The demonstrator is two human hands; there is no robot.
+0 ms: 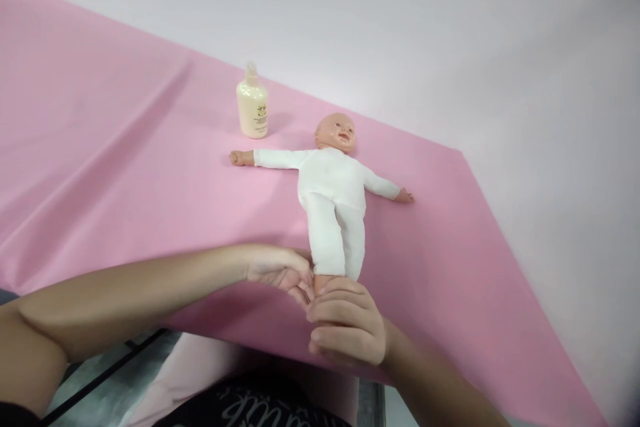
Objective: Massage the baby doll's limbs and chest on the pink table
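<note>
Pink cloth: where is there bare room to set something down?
Bare: the pink cloth left of the bottle, beyond the left forearm, though creased; and the patch right of the doll's legs, between its outstretched arm, the right forearm and the cloth's right edge. Crowded: around the doll's lower legs, where the left hand and right hand are.

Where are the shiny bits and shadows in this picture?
Head view: bright glints on the cream-coloured bottle, with a soft shadow to its right; also head view: faint shade on the pink cloth beside the baby doll.
</note>
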